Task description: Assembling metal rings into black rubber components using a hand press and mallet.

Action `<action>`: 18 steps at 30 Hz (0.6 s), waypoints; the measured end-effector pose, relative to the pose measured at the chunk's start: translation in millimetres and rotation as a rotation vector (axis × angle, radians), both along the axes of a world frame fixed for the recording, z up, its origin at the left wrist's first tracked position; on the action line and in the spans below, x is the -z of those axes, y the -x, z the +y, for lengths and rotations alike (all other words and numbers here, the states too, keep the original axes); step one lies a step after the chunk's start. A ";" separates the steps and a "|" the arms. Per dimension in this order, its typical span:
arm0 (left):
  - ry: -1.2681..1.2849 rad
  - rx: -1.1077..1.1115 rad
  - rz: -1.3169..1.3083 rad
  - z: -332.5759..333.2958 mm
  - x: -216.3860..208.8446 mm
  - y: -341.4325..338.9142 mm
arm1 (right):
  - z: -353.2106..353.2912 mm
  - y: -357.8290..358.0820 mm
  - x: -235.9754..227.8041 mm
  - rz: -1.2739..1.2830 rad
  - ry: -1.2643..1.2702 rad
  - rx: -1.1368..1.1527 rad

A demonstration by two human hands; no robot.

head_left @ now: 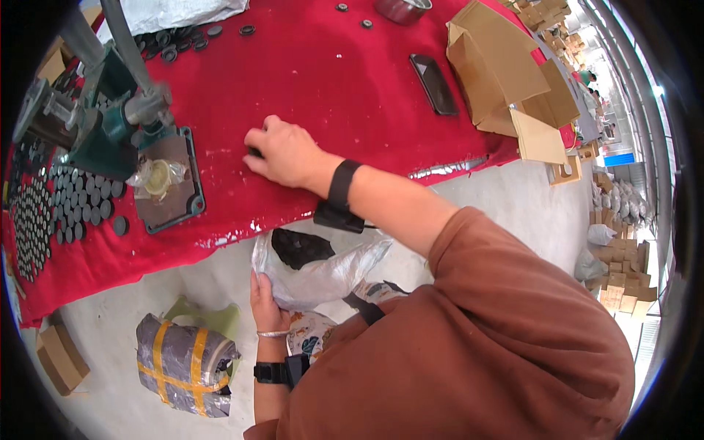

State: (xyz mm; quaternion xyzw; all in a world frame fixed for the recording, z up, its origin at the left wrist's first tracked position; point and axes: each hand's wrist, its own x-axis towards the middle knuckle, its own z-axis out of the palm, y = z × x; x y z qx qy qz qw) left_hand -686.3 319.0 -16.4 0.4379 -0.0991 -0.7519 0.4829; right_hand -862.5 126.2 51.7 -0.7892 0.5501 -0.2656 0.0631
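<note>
My right hand (290,152) is over the red cloth of the table (293,88), its fingers curled around a small dark piece (254,152) that looks like a black round cap; most of it is hidden. Below the table's near edge, my left hand (267,306) grips the rim of a silvery plastic bag (323,282). The bag hangs open at my lap, and something black (299,249) shows inside its mouth. To the left of my right hand stands a green hand press (110,136), with a pale yellow round piece (157,178) on its base plate (172,209).
Rows of black caps (81,198) lie left of the press, with a loose pile (176,44) behind it. A black phone (434,84), an open cardboard box (491,66) and a metal bowl (403,9) are at the right. A taped grey bundle (180,359) sits below.
</note>
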 end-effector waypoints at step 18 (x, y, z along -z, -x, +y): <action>-0.116 0.185 0.025 11.8 -10.2 -32.1 | 173.3 18.8 87.6 -0.072 -1.215 0.097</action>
